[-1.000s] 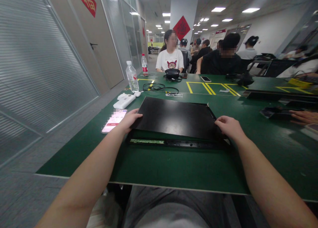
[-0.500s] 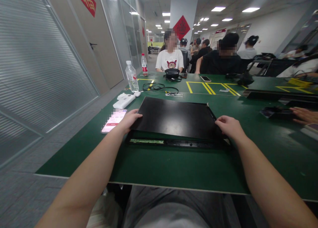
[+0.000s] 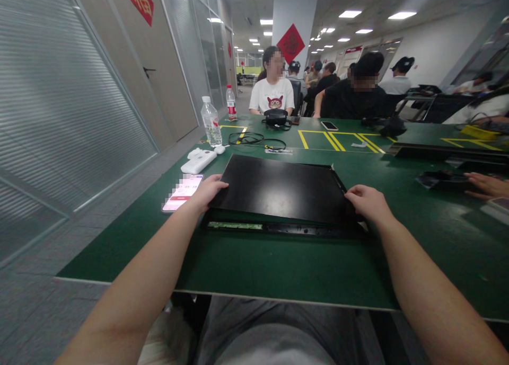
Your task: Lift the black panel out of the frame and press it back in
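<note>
A flat black display panel (image 3: 278, 187) lies at a slight slant over a shallow black frame (image 3: 294, 230) on the table. Along the frame's near side runs a narrow green circuit board (image 3: 235, 226). My left hand (image 3: 210, 190) grips the panel's left edge, thumb on top and the other fingers mostly hidden beneath. At the right edge, my right hand (image 3: 368, 201) pinches the panel's side between thumb and fingers; the frame's raised side wall shows just behind it.
Left of the panel lie a lit phone (image 3: 183, 193) and a white power bank (image 3: 199, 162). Behind them stand a clear water bottle (image 3: 211, 124) and a red-capped bottle (image 3: 231, 104). A black cable (image 3: 254, 139) lies beyond the panel. Another person's hand (image 3: 487, 185) is at right.
Both my hands and the panel stay practically where they were. The person across the table has turned their head to the side. The other person's hand at right has shifted slightly.
</note>
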`<state>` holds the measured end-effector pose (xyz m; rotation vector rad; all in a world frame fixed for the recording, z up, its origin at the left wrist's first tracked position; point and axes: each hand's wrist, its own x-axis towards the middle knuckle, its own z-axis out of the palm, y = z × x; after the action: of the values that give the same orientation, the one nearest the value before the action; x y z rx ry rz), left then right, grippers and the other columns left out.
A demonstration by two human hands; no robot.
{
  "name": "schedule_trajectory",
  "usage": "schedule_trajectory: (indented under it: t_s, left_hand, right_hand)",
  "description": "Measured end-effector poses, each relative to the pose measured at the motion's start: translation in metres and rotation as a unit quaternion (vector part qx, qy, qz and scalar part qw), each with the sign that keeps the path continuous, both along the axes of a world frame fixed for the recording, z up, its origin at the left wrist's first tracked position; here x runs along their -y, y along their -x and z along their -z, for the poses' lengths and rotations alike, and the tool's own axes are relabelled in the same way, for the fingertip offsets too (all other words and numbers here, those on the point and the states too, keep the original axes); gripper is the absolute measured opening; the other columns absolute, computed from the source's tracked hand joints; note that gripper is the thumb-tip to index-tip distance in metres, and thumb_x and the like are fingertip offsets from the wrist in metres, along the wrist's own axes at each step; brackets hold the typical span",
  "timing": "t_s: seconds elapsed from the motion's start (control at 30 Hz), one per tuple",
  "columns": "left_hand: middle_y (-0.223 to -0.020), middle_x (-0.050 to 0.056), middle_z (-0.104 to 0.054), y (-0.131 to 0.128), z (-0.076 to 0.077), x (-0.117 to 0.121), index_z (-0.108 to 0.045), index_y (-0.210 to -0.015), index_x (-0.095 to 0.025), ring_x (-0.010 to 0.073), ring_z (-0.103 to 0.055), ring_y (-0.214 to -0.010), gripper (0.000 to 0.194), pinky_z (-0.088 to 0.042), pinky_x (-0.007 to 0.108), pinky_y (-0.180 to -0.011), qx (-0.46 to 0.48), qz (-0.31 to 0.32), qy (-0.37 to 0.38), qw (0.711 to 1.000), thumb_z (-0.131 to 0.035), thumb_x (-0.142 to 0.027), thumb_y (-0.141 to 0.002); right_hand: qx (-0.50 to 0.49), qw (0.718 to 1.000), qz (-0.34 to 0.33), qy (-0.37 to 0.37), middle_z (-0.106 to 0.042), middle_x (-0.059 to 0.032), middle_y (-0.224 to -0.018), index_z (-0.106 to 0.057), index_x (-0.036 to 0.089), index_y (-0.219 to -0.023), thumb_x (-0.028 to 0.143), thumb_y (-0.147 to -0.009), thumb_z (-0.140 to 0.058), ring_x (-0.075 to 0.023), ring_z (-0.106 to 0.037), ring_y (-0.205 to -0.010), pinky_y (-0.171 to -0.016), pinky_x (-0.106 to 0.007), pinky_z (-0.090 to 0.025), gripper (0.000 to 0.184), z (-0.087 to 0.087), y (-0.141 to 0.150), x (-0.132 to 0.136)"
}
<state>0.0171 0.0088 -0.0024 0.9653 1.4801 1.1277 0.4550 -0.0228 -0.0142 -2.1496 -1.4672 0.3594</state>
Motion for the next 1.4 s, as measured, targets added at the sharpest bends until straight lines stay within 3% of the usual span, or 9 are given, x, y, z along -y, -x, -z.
schedule_trajectory:
  t_s: [0.3,0.5,0.83,1.03,1.23,1.4]
  left_hand:
    - [-0.074,0.001,-0.076,-0.002,-0.006,0.004,-0.072,-0.102,-0.022,0.0239,-0.076,-0.07,0.036,-0.06,0.03,-0.06,-0.009,-0.02,-0.004,1.0,-0.074,-0.01,-0.068]
    - [-0.08,0.004,-0.08,0.001,-0.009,0.005,-0.078,-0.096,-0.02,0.0241,-0.078,-0.08,0.022,-0.063,0.031,-0.071,-0.01,-0.027,-0.021,0.999,-0.075,-0.015,-0.074]
    - [-0.103,0.01,-0.084,0.019,0.014,-0.008,-0.083,-0.105,-0.02,0.0308,-0.078,-0.098,0.039,-0.061,0.039,-0.086,-0.119,-0.003,-0.08,0.99,-0.087,-0.029,-0.068]
    - [-0.097,0.008,-0.084,0.022,0.017,-0.008,-0.084,-0.091,-0.021,0.0337,-0.076,-0.1,0.033,-0.059,0.039,-0.087,-0.167,0.026,-0.092,0.981,-0.089,-0.032,-0.06]
    - [-0.085,0.007,-0.082,0.022,0.015,-0.007,-0.083,-0.086,-0.021,0.0313,-0.076,-0.09,0.022,-0.058,0.035,-0.077,-0.22,0.044,-0.094,0.97,-0.084,-0.028,-0.065]
    - [-0.078,0.004,-0.079,0.027,0.021,-0.011,-0.082,-0.079,-0.023,0.0317,-0.074,-0.091,0.017,-0.057,0.036,-0.082,-0.276,0.051,-0.106,0.954,-0.083,-0.032,-0.065]
  right_hand:
    - [-0.02,1.0,-0.002,-0.009,-0.067,-0.0006,-0.062,-0.07,0.022,-0.076,0.032,-0.077,-0.064,-0.0153,-0.059,-0.046,-0.06,-0.03,-0.05,0.012,0.003,-0.007,-0.001]
    - [-0.044,0.999,0.012,-0.007,-0.062,0.0,-0.053,-0.071,0.022,-0.075,0.033,-0.076,-0.066,-0.0176,-0.06,-0.048,-0.06,-0.031,-0.05,0.012,0.0,-0.006,0.001]
    - [-0.059,0.998,0.017,-0.01,-0.059,0.0,-0.05,-0.072,0.022,-0.075,0.033,-0.075,-0.067,-0.0183,-0.058,-0.046,-0.058,-0.032,-0.049,0.012,0.001,-0.008,0.0]
    - [-0.065,0.998,0.023,-0.003,-0.058,-0.0002,-0.047,-0.071,0.022,-0.074,0.033,-0.074,-0.066,-0.0183,-0.058,-0.047,-0.057,-0.031,-0.048,0.012,-0.003,-0.007,0.001]
    - [-0.12,0.992,0.027,-0.006,-0.056,-0.0012,-0.045,-0.073,0.02,-0.076,0.036,-0.069,-0.068,-0.0182,-0.055,-0.045,-0.047,-0.029,-0.042,0.018,0.003,-0.012,-0.002]
    - [-0.128,0.991,0.025,-0.031,-0.055,-0.0006,-0.044,-0.075,0.02,-0.077,0.038,-0.067,-0.067,-0.0184,-0.055,-0.045,-0.046,-0.029,-0.042,0.022,0.009,-0.017,-0.004]
